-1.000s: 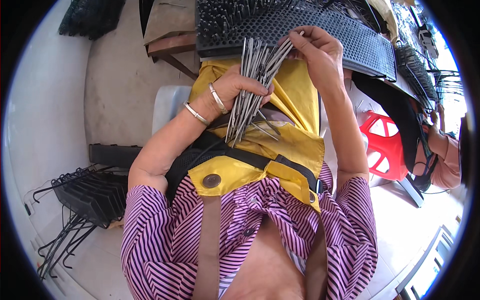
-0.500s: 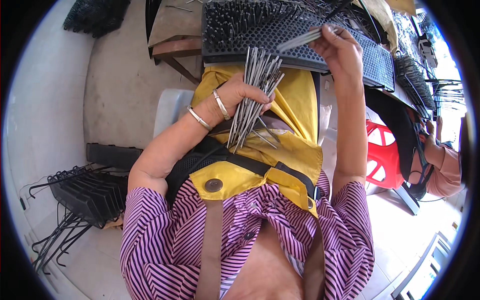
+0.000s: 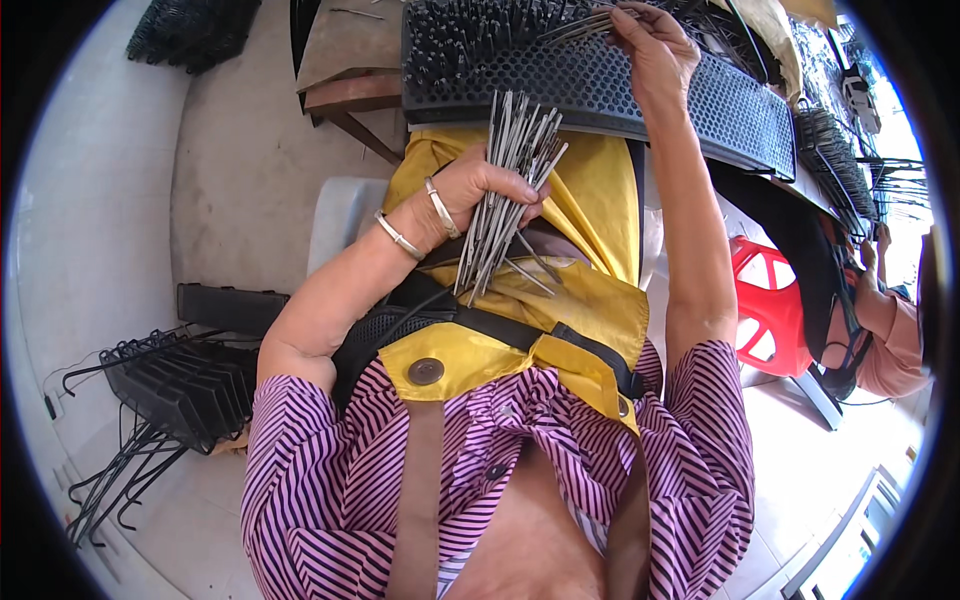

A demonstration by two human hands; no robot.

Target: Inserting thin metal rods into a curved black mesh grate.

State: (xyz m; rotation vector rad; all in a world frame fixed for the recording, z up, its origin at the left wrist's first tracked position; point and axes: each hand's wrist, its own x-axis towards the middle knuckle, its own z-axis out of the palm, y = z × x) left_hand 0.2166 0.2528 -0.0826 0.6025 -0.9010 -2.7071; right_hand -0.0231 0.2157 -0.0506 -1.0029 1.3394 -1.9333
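A thick bundle of thin grey metal rods [image 3: 512, 150] is wrapped in my left hand [image 3: 475, 190], above the yellow apron [image 3: 590, 200] on my lap. The rods fan a little at the top, and a couple stick out below at an angle. My right hand [image 3: 658, 58] pinches a few thin metal rods [image 3: 578, 30] that point left over a black board full of round holes [image 3: 640, 98]. Many dark rods [image 3: 455, 50] stand upright in the holes on the board's left part. Whether the pinched rods touch the board, I cannot tell.
A wooden stand [image 3: 350, 90] is left of the board. Black hooked racks [image 3: 180, 385] lie at the lower left, and dark rods [image 3: 190, 30] stand bunched at the upper left. On the right are a red plastic stool [image 3: 770, 305] and another person's arm [image 3: 875, 305].
My right hand has moved up and away from me with its rods, farther over the board. My left hand and its bundle have hardly moved.
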